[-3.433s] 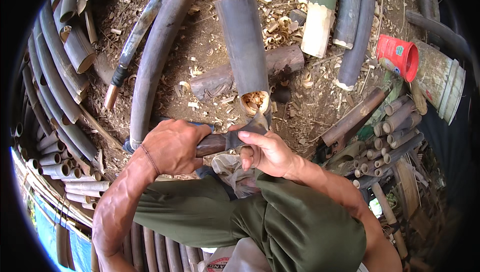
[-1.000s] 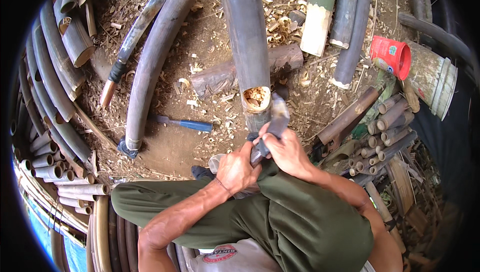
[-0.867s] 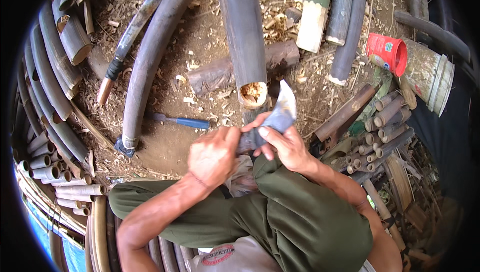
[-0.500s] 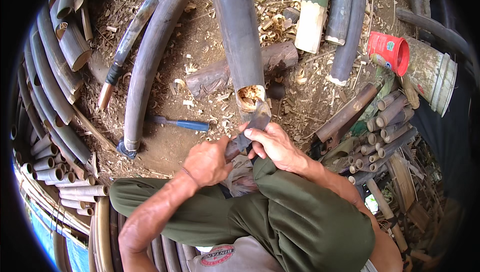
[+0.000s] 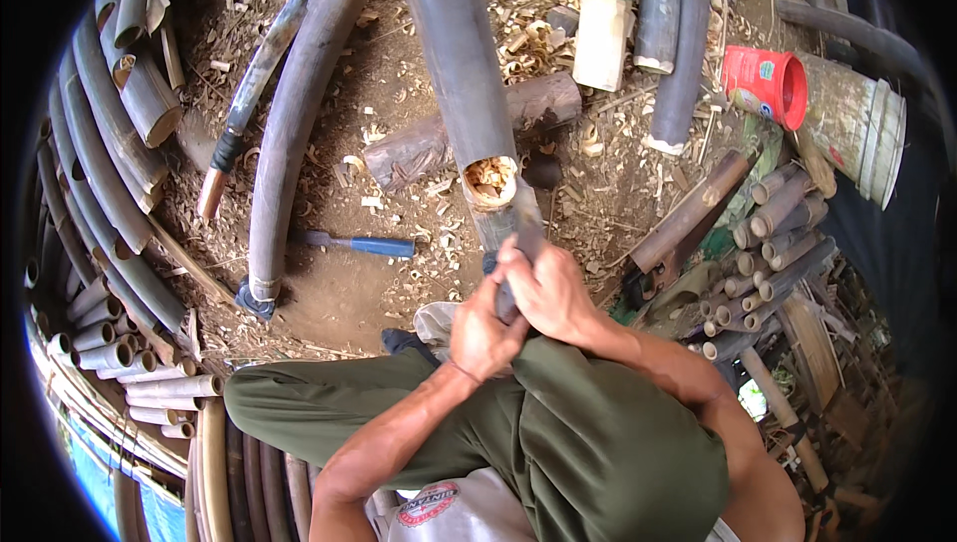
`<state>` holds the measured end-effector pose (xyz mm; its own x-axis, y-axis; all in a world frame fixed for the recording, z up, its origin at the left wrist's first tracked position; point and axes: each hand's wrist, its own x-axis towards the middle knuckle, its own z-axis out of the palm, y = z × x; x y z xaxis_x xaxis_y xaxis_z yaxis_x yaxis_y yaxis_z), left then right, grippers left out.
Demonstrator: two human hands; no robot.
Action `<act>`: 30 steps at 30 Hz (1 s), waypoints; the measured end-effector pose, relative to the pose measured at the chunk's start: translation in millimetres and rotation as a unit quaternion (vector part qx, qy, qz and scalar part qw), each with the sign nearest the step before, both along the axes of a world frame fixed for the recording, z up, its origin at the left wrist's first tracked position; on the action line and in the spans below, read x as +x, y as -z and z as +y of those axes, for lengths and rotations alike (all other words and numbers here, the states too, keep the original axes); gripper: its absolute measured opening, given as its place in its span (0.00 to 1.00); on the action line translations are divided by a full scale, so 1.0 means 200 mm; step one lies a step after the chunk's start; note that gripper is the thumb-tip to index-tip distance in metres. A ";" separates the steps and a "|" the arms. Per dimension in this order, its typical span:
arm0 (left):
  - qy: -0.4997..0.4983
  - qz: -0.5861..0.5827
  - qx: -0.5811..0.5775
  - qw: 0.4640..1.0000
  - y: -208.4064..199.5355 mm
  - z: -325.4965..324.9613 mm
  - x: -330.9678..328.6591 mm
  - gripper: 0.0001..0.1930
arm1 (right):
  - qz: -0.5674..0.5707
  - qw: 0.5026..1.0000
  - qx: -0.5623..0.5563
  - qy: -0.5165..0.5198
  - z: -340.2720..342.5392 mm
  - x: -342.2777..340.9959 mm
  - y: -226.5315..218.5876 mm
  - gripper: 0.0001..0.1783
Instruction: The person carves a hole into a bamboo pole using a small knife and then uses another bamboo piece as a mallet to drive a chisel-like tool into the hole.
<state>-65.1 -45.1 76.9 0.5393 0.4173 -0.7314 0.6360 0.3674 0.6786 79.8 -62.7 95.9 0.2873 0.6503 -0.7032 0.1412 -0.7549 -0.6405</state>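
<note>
Ground: bare brown earth [image 5: 339,293] is strewn with pale curled wood shavings [image 5: 538,43].
Support: one rough reddish-brown log [image 5: 409,150] is crossed by a large dark grey bamboo tube [image 5: 459,73].
Cut: one pale-edged hollow [image 5: 491,181] is opened in the tube's upper side, toward the person, with ragged yellowish fragments seen inside.
Left hand [image 5: 485,333]: its grip is closed around the lower end of a grey-bladed tool with a dark handle [image 5: 529,221].
Right hand [image 5: 551,291]: its grip is clamped on the same tool, higher up, just beside the left hand.
Tool: its far end is blurred and pointed away from the body, near the hollow; whether the tube is touched by it cannot be told.
Legs: olive green trousers [image 5: 399,412] are worn, and the hands are held above the raised knee.
Left side: a blue-handled metal tool [image 5: 384,246] is laid on the earth, near a curved dark bamboo pole [image 5: 289,133].
Right side: a red plastic tub [image 5: 765,83] is tipped over beside a dirty whitish bucket [image 5: 852,128], above stacked short bamboo lengths [image 5: 778,218].
</note>
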 end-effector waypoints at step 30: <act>0.471 0.067 -0.043 0.879 -0.31 0.74 0.15 0.30 | 0.525 0.785 0.045 0.324 0.02 0.04 -0.04 0.14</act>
